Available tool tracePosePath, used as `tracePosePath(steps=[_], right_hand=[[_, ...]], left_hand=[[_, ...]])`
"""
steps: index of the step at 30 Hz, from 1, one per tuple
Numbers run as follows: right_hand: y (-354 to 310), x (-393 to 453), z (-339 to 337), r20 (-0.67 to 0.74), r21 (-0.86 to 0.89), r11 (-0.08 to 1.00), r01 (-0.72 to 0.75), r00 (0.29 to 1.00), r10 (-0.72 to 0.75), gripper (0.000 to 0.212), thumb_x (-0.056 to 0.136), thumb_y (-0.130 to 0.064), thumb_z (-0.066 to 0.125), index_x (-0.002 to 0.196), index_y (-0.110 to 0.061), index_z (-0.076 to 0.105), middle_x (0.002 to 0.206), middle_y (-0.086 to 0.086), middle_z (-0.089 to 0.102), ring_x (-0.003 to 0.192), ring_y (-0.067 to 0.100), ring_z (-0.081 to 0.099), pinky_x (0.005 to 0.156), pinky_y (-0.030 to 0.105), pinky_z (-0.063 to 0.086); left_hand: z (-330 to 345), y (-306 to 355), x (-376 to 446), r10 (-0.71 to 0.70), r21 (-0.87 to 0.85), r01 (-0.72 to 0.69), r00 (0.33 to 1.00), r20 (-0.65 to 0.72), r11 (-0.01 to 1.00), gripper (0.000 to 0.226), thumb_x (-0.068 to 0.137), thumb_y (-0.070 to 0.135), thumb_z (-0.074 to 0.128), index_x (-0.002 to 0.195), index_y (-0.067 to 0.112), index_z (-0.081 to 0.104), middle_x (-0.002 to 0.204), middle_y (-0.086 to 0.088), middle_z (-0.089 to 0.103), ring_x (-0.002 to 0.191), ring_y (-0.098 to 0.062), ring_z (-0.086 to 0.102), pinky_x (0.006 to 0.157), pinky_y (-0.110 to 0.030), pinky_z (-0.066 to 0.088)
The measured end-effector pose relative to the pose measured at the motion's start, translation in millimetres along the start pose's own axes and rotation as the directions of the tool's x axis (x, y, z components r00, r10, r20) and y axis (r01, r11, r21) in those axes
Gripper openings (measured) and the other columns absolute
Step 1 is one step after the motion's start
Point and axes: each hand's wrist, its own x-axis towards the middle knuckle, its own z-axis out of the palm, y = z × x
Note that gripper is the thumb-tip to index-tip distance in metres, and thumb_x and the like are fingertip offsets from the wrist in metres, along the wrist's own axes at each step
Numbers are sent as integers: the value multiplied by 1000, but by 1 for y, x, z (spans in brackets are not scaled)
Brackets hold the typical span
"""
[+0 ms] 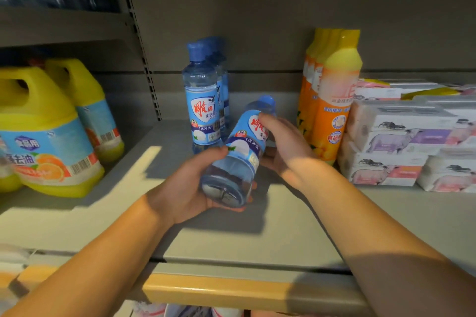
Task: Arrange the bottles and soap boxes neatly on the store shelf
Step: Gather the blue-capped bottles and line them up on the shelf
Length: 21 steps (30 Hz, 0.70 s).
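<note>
You're mid-placement with a blue bottle (pixel 238 157), tilted, just right of the standing blue row (pixel 203 100).

Head view: left hand (pixel 190 188) wraps its base, right hand (pixel 283 147) curls round the label; stand it upright beside that row, I'd say.

Left arm: my forearm bare, reaching forward and inward.
Left hand (pixel 185 188): palm up — fingers curled under the bottle (pixel 238 159), thumb across its side.
Right arm: bare, extended forward.
Right hand (pixel 280 147): fingers curled around the bottle's upper part — thumb on its label.
</note>
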Motion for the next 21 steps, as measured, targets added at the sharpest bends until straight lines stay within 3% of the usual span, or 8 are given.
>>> tracePosePath(steps=[3, 8, 10, 12, 14, 16, 18, 21], right_hand=[[2, 3, -4, -19, -23, 998, -58, 998, 57, 47, 72, -44, 75, 108, -17, 62, 77, 2, 75, 76, 24, 75, 61, 36, 58], [-2, 0, -3, -70, -93, 996, 1, 998, -7, 30, 80, -41, 73, 99, -20, 63, 74, -1, 75, 72, 18, 75, 59, 32, 58], [-8, -4, -1, -106, -163, 982, 100, 987, -118, 31, 78, -44, 73, 99, -24, 63, 83, 0, 76, 75, 15, 75, 62, 34, 60], [-16, -8, 1, -145, -269, 935, 231, 950, -276, 41, 73, -49, 74, 106, -28, 62, 98, -3, 74, 84, 13, 73, 71, 36, 61], [-22, -13, 3, -158, -349, 862, 367, 884, -440, 51, 74, -45, 76, 120, -30, 59, 111, -9, 70, 92, 5, 70, 74, 27, 60], [-26, -20, 7, -147, -394, 783, 481, 808, -571, 62, 72, -44, 76, 128, -29, 56, 111, -18, 67, 93, -7, 65, 71, 15, 56], [-26, -28, 12, -122, -408, 720, 561, 748, -652, 68, 67, -45, 76, 130, -30, 54, 108, -26, 65, 95, -8, 64, 74, 18, 57], [-22, -35, 16, -22, -394, 667, 632, 719, -695, 73, 67, -44, 78, 133, -40, 48, 115, -26, 65, 98, 2, 68, 76, 31, 60]], left_hand=[[-3, 0, 0, -37, 17, 36, 998, 47, 999, 49, 81, 43, 52, 98, 3, 74, 93, -27, 72, 74, -33, 73, 58, -36, 59], [-5, 1, 1, -53, 38, 50, 996, 73, 998, 47, 75, 43, 61, 97, 4, 76, 99, -29, 70, 78, -36, 73, 61, -39, 59], [-6, -2, 4, 41, 80, -40, 999, -5, 996, 41, 74, 37, 63, 100, 8, 74, 102, -25, 71, 78, -33, 72, 62, -42, 60], [-7, -5, 10, 225, 149, -209, 970, -95, 966, 28, 75, 28, 66, 96, 13, 76, 102, -17, 73, 82, -28, 72, 71, -42, 61], [-5, -9, 13, 414, 285, -375, 906, -88, 882, 26, 73, 24, 72, 98, 16, 76, 106, -10, 74, 95, -25, 70, 83, -37, 59], [-1, -12, 14, 528, 508, -435, 848, -48, 744, 41, 68, 34, 76, 106, 21, 69, 106, 3, 75, 100, -15, 70, 85, -24, 55], [3, -14, 14, 589, 699, -386, 806, -61, 602, 46, 64, 40, 77, 106, 29, 63, 99, 17, 74, 93, 0, 68, 76, -10, 50], [2, -15, 16, 654, 804, -321, 748, -110, 501, 44, 62, 42, 80, 100, 38, 59, 97, 22, 71, 89, 5, 66, 75, -11, 50]])
